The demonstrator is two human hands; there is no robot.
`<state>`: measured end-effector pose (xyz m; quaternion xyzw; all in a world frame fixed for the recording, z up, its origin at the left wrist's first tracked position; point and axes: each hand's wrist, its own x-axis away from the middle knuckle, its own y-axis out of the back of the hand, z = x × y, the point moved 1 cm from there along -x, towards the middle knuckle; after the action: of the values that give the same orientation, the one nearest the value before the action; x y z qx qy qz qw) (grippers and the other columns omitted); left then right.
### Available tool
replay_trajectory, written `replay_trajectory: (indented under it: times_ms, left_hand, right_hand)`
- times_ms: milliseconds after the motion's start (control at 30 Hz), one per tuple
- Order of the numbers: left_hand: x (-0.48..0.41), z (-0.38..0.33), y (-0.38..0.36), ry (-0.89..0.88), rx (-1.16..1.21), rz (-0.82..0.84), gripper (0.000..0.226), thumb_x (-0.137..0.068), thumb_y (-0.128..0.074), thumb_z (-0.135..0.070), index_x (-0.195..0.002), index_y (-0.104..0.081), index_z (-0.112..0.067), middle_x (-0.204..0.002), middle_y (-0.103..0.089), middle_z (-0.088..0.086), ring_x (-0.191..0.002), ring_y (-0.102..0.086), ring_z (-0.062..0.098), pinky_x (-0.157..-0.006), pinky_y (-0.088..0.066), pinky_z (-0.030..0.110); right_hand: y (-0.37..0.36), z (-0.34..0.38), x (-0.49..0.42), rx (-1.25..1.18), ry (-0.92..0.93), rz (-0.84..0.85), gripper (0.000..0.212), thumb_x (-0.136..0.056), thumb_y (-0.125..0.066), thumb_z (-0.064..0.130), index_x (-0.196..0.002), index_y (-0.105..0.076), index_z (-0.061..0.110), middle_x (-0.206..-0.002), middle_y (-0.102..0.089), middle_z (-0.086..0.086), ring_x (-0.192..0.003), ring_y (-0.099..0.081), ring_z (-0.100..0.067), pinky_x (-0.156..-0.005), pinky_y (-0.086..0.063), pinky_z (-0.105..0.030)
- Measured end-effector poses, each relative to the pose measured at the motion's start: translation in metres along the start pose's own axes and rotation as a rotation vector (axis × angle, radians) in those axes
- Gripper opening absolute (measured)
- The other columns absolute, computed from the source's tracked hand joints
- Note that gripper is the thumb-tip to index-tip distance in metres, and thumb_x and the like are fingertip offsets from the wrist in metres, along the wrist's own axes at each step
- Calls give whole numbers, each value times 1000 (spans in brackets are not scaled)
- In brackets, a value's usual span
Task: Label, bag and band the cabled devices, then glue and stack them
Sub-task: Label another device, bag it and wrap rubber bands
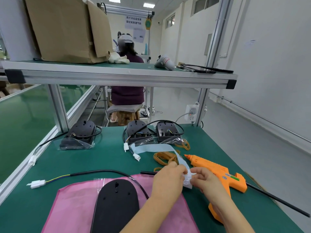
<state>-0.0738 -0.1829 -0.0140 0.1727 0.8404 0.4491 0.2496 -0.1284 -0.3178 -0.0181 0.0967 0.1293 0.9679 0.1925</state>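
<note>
1. Head view. A black device [116,204] lies flat and unbagged on a pink mat [74,207] at the near edge of a green table [101,158]. Its cable runs left to a white connector [37,183].
2. Just right of the device, both hands meet. The left hand [168,179] has its fingers curled, pinching a pale blue label strip [156,147]. The right hand [207,180] has thumb and fingers clamped on a white printed label [187,181] at the strip's end.
3. This looks like the labelling step. To do it well, peel slowly by one corner, keep the sticky side off the fingers, then press the label flat on the device.
4. Right of the device lies an orange glue gun [217,170]. Behind the device are rubber bands [165,158] and, farther back, three bagged devices [139,133].
</note>
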Motion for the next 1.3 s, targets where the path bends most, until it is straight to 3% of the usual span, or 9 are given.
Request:
replay_trajectory:
  times_ms: [100,233,367,567,667,933,1033,1167,1300]
  left_hand:
    - [0,-2,-4,-4,-36,14,23,-95,-49,-28,-117,-56,-28,-115,-51,-4,-106,-52,18,-77,-42,32]
    - [1,-2,-6,-3,-54,22,22,-95,-51,-33,-115,-56,-27,-116,-51,-4,-109,-50,16,-79,-42,31]
    - [0,-5,-7,-20,-64,-12,21,-94,-52,-36,-111,-58,-26,-112,-52,-5,-108,-49,14,-78,-40,28]
    - [1,-6,-10,-53,-59,-55,21,-95,-51,-38,-109,-61,-25,-111,-53,-6,-108,-48,11,-74,-33,21]
    - [1,-7,-11,-62,-60,-64,22,-96,-51,-37,-109,-64,-24,-109,-55,-6,-107,-48,12,-79,-39,23]
    - [0,-10,-8,-103,-157,-24,33,-101,-38,-33,-111,-66,-20,-107,-59,-1,-107,-48,16,-86,-44,31]
    - [1,-11,-7,-123,-185,-43,34,-100,-35,-30,-104,-66,-16,-102,-58,1,-103,-48,17,-85,-44,31]
    - [1,-9,-2,-70,-128,-127,26,-96,-38,-23,-86,-60,-13,-93,-57,3,-96,-49,19,-79,-40,29]
    - [1,0,16,-43,-87,-227,22,-95,-42,-22,-85,-59,-12,-92,-58,2,-93,-48,17,-82,-41,28]
  right_hand:
    - [1,-2,0,-1,-9,8,23,-87,-62,1,-99,-65,21,-90,-71,-2,-75,-63,-7,-57,-44,-13]
    - [3,-3,-1,-38,-19,-7,19,-85,-64,-2,-89,-68,15,-78,-71,1,-65,-63,-1,-48,-41,-7]
    - [4,-1,-2,-7,-15,33,18,-84,-64,-1,-78,-71,15,-65,-71,8,-53,-58,6,-48,-40,-10]
    - [7,0,-3,54,-28,98,14,-86,-63,6,-80,-73,15,-72,-71,3,-66,-52,-10,-58,-39,-23]
    - [8,1,-2,61,-19,109,15,-87,-62,6,-80,-73,14,-74,-71,1,-67,-52,-10,-60,-38,-23]
    - [9,1,0,24,-21,63,17,-87,-62,1,-79,-73,12,-68,-70,7,-59,-56,1,-51,-39,-8]
    - [9,3,1,20,-18,44,19,-86,-62,-1,-77,-72,12,-63,-69,10,-53,-56,6,-48,-39,-6]
    - [7,1,1,40,-22,-41,14,-86,-63,0,-84,-70,12,-78,-70,4,-69,-59,-3,-55,-41,-11]
    - [9,-6,-7,151,-6,-162,18,-87,-59,2,-87,-62,19,-86,-65,-4,-71,-56,-12,-60,-42,-23]
